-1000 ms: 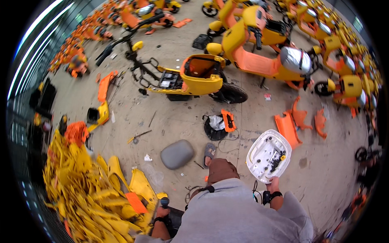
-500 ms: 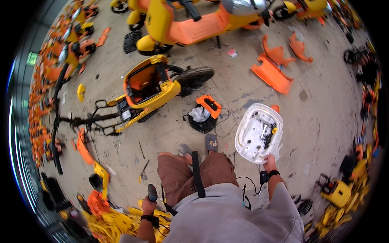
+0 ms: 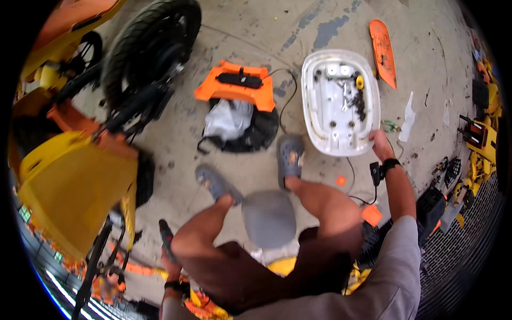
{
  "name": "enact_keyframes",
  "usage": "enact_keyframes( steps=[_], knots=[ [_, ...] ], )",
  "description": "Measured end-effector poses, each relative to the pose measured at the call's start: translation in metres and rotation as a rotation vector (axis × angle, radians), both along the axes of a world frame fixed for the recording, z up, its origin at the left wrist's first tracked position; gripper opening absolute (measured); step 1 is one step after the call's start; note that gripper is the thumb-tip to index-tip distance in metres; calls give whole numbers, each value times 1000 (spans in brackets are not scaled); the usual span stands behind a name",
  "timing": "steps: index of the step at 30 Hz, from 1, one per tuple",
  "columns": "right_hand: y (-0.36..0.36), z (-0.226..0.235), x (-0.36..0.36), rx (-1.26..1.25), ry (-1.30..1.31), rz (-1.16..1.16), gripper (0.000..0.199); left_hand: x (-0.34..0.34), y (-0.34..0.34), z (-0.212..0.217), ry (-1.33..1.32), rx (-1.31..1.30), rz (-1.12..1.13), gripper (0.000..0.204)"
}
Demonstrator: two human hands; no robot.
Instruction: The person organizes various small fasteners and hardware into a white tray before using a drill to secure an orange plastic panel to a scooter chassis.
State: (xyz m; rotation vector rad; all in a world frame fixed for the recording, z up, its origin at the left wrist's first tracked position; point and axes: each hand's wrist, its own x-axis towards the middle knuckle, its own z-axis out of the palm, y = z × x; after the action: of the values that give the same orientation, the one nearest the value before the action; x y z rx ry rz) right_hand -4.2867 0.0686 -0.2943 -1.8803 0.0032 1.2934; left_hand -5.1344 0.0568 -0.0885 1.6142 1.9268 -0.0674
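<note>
My right hand (image 3: pixel 381 145) grips the lower right corner of a white plastic tray (image 3: pixel 341 145), rounded at the corners. Inside it lie a wrench (image 3: pixel 345 97), a heap of small dark screws (image 3: pixel 359 105) and a small yellow part (image 3: pixel 359 82). Whether the tray rests on the floor I cannot tell. At lower left, beside my knee, my left hand (image 3: pixel 170 265) is closed round a dark power drill (image 3: pixel 166 238), partly hidden by the leg. Between my thighs shows a grey stool seat (image 3: pixel 269 220).
A black bag (image 3: pixel 261 130) with an orange panel (image 3: pixel 234 85) on it lies ahead of my feet. To the left stands a partly stripped yellow scooter body (image 3: pixel 80 186) with its wheel (image 3: pixel 152 48). An orange panel (image 3: pixel 383 53) lies beyond the tray; cables cross the floor.
My view has dropped closer to the floor, and my knees are now bent and spread. The tray has come lower with my right hand, nearer my right foot. Both hands keep their holds.
</note>
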Motion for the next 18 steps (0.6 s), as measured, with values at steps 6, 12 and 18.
enact_keyframes(
  steps=[6,12,18],
  knots=[
    [-49,-94,-15,-149,-276,-11,3,6,61,-169,-31,158,-208,30],
    [-27,-93,-25,-421,-908,914,26,2,-22,-197,84,239,-257,29],
    [-11,-46,-35,-206,-1179,1031,25,10,-22,-237,120,376,-314,28]
  ],
)
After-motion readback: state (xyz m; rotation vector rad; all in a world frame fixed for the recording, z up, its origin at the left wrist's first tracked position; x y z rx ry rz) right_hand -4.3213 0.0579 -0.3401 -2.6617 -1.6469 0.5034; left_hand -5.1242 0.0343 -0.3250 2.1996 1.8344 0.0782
